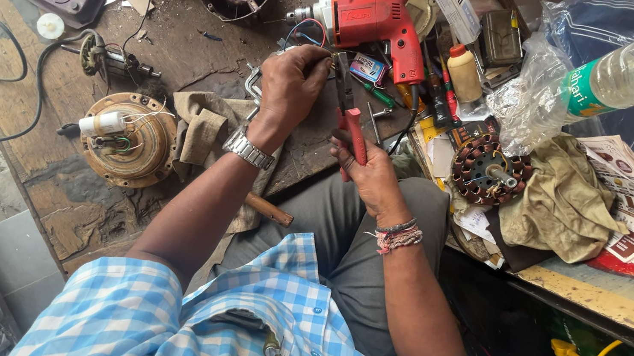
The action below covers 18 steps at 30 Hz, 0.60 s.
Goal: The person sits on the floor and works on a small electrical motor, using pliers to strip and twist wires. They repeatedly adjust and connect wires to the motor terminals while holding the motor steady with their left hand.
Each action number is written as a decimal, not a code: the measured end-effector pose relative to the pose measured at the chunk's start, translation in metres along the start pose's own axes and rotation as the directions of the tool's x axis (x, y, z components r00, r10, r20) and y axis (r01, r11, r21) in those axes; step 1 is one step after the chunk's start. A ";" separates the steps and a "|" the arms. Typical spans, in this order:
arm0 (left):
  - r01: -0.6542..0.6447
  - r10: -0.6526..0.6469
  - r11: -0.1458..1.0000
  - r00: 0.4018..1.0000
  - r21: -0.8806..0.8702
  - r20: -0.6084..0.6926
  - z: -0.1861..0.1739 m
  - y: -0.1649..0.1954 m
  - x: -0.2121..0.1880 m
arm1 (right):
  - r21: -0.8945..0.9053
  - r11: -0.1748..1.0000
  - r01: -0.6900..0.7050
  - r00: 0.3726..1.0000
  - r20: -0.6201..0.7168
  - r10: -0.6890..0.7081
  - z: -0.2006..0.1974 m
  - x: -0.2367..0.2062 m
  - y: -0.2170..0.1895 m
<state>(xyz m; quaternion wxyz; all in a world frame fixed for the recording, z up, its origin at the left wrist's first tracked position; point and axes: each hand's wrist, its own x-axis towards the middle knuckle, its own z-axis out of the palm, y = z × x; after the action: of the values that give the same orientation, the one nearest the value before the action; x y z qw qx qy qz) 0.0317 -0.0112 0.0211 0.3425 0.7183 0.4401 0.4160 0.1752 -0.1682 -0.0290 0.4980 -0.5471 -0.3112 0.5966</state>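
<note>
The red-handled pliers [349, 119] lie over the near edge of the workbench [175, 49], jaws pointing at a small part hidden under the left hand [292, 82]. Steel tool, judged rigid and moderately heavy; the sleeved handles give the surest hold. The right hand [373, 178] is closed around those handles. The left hand is clenched on the hidden part. A red drill [376, 16] lies just beyond.

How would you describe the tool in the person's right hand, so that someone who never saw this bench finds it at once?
Start at the red electric drill lying at the top middle of the wooden workbench. Just below it, the right hand grips a pair of pliers whose jaws point up toward the left hand. Their red handles and dark metal head set them apart from the screwdrivers beside them.
</note>
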 end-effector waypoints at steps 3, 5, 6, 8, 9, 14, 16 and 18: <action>-0.069 0.069 0.997 0.998 0.036 -0.010 0.001 -0.002 0.000 | -0.034 0.999 0.006 1.000 -0.023 -0.007 -0.001 0.002 0.003; -0.078 0.078 0.996 0.997 0.048 -0.012 0.001 -0.002 -0.001 | -0.068 0.998 -0.003 0.999 -0.037 0.001 -0.002 0.002 0.004; -0.089 0.090 0.994 0.996 0.060 -0.014 0.002 -0.002 -0.001 | -0.090 0.996 -0.014 0.999 -0.043 0.010 -0.002 0.003 0.005; -0.111 0.113 0.990 0.993 0.082 -0.017 0.002 -0.002 -0.001 | -0.093 0.996 0.011 0.999 -0.036 -0.015 -0.002 0.003 0.007; -0.113 0.115 0.989 0.993 0.090 -0.013 0.002 -0.002 -0.001 | -0.074 0.996 0.046 0.999 -0.022 -0.048 -0.002 0.003 0.007; -0.115 0.115 0.988 0.993 0.108 0.003 -0.001 0.000 -0.002 | -0.511 0.847 0.144 0.970 -0.095 -0.223 -0.002 0.002 0.003; -0.116 0.116 0.989 0.993 0.090 0.004 -0.002 0.001 -0.003 | -0.688 0.661 0.300 0.899 -0.027 -0.437 -0.002 0.003 -0.001; -0.122 0.123 0.988 0.992 0.092 -0.001 -0.001 0.001 -0.003 | -0.719 0.676 0.160 0.928 -0.125 -0.352 0.001 0.005 -0.005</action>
<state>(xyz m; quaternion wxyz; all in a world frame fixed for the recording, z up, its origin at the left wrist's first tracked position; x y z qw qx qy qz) 0.0306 -0.0147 0.0214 0.2814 0.7575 0.4149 0.4181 0.1756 -0.1621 -0.0260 0.3692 -0.7158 -0.5206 0.2836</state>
